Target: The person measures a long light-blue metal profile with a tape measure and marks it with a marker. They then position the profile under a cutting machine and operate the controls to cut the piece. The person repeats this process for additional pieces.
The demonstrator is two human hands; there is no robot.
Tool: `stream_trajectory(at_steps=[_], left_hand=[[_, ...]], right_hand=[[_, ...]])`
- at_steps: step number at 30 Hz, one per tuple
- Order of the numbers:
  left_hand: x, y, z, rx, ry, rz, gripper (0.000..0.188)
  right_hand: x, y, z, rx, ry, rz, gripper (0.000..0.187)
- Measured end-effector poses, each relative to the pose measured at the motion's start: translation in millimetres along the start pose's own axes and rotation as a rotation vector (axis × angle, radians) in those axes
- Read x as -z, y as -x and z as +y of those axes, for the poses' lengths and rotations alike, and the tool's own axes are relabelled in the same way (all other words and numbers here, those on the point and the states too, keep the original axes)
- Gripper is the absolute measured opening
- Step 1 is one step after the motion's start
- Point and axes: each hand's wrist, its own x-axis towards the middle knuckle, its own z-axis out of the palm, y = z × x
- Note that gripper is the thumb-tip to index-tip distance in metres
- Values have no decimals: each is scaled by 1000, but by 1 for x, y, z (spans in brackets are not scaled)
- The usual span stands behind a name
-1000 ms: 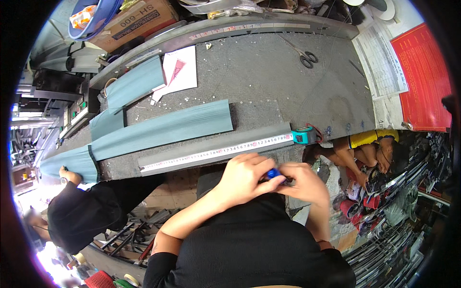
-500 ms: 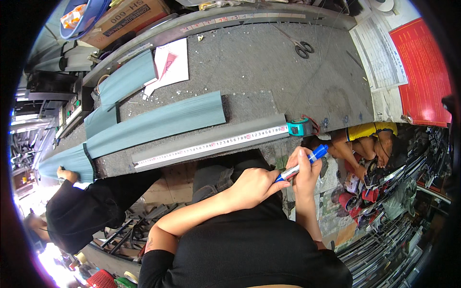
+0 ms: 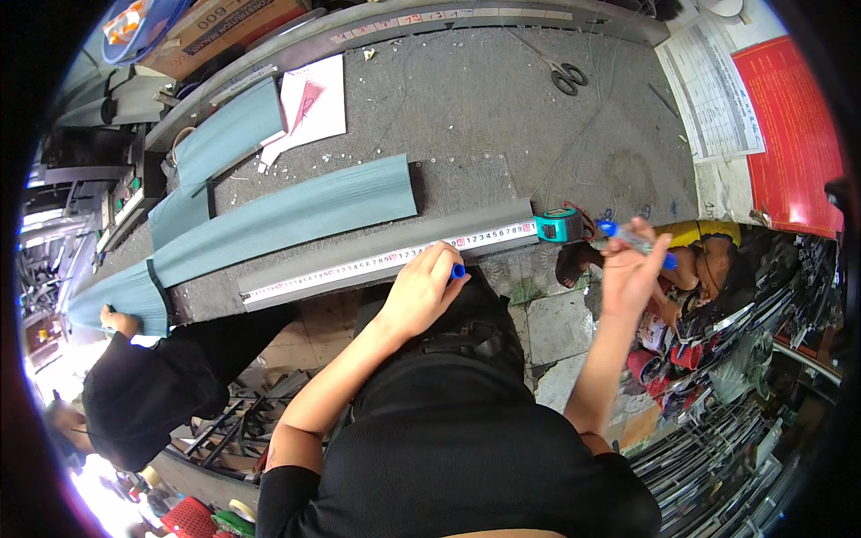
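Observation:
My left hand point(image 3: 421, 291) is closed around a small blue marker cap point(image 3: 458, 271). Its knuckles overlap the near edge of the tape measure's white blade point(image 3: 502, 235); contact is hard to judge. That blade lies along a grey strip point(image 3: 484, 215) at the table's front edge, and the teal tape measure case point(image 3: 563, 226) sits at its right end. Off to the right, my right hand point(image 3: 632, 278) is raised beyond the table edge, gripping a marker point(image 3: 639, 242) with blue ends, smeared by motion. Beyond the strip lies a long pleated grey-green fabric point(image 3: 305, 211).
Black scissors point(image 3: 567, 76) and white paper point(image 3: 323, 99) rest farther back on the grey table point(image 3: 448, 99). A co-worker's hand point(image 3: 117, 321) holds the fabric's left end. Another person in yellow point(image 3: 717, 235) crouches at right, beside piled metal strips point(image 3: 717, 448).
My hands have come apart. The left moved up to the blade with the blue cap; the right swung up and right with the marker.

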Motion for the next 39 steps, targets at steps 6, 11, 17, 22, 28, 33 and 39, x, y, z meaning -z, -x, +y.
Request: stream_trajectory(at_steps=[6, 11, 17, 22, 28, 33, 39], left_hand=[[-31, 1, -17, -224, 31, 266, 33], [-41, 0, -28, -331, 12, 304, 23], [-41, 0, -30, -346, 14, 341, 24], [-40, 1, -31, -294, -10, 361, 25], [-43, 1, -30, -161, -29, 392, 26], [-44, 1, -32, -122, -43, 391, 27], [-43, 0, -33, -113, -53, 381, 30]], right_hand=[[-40, 15, 49, 195, 432, -39, 33], [-50, 16, 51, 351, 678, -116, 19], [-69, 29, 67, 181, 678, -301, 25], [-69, 25, 104, 259, 661, -371, 16], [-63, 25, 132, 200, 717, -280, 29], [-65, 22, 141, 436, 876, -346, 32], [-67, 22, 141, 459, 887, -368, 31]])
